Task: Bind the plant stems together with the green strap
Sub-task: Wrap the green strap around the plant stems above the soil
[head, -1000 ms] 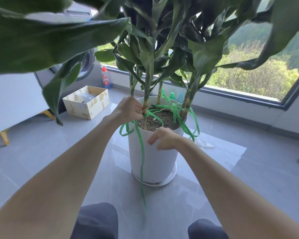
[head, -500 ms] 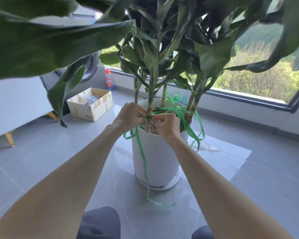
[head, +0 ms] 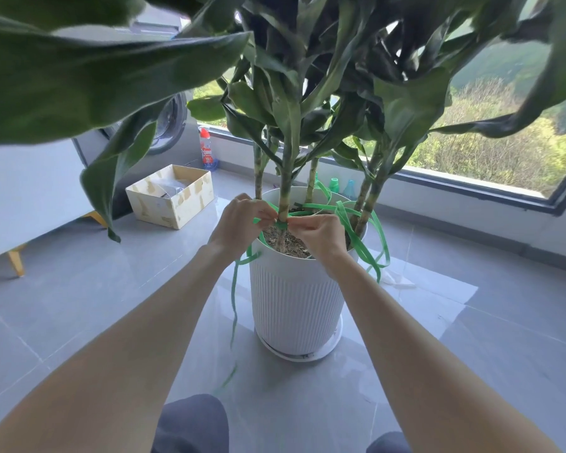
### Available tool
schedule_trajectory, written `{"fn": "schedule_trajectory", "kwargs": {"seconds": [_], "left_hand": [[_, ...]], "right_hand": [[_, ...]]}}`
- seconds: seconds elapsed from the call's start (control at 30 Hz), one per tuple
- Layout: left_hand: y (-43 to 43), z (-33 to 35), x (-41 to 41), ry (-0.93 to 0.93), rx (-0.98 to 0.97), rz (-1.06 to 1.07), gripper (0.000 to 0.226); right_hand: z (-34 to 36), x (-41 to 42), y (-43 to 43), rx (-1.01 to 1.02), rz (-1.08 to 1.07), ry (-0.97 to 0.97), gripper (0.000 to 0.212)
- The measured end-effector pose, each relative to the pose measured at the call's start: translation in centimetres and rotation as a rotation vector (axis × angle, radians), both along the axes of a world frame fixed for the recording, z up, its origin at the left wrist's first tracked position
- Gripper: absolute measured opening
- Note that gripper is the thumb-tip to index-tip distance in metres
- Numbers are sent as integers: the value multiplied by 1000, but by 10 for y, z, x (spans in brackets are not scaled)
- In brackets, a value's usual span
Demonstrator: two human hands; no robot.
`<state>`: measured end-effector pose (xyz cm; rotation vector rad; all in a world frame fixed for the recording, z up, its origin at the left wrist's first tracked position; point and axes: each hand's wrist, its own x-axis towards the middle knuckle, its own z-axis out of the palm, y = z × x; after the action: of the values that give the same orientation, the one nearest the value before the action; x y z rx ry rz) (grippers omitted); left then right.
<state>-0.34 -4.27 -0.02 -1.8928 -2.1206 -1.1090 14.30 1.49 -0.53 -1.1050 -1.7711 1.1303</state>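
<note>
Left hand (head: 242, 223) and right hand (head: 319, 232) both pinch the green strap (head: 281, 225) wrapped around the front stem (head: 284, 197), above the pot's near rim (head: 275, 253).

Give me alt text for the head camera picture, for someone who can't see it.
The left hand and right hand pinch a green strap wrapped round the front stem of a plant in a white ribbed pot. More strap loops among the other stems and hangs over its rim. A cardboard box sits at left.

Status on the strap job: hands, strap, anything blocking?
Left hand and right hand both pinch green strap at front stem. Slack loops hang by right stems. Nothing blocking.
</note>
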Motion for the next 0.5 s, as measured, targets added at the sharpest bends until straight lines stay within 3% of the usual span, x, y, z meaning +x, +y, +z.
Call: {"fn": "schedule_trajectory", "kwargs": {"seconds": [0.37, 0.5], "left_hand": [[-3, 1, 2, -148, 8, 44, 12], [-3, 0, 1, -83, 9, 117, 14]], "right_hand": [[3, 0, 3, -32, 18, -15, 22], [6, -7, 7, -143, 39, -70, 26]]}}
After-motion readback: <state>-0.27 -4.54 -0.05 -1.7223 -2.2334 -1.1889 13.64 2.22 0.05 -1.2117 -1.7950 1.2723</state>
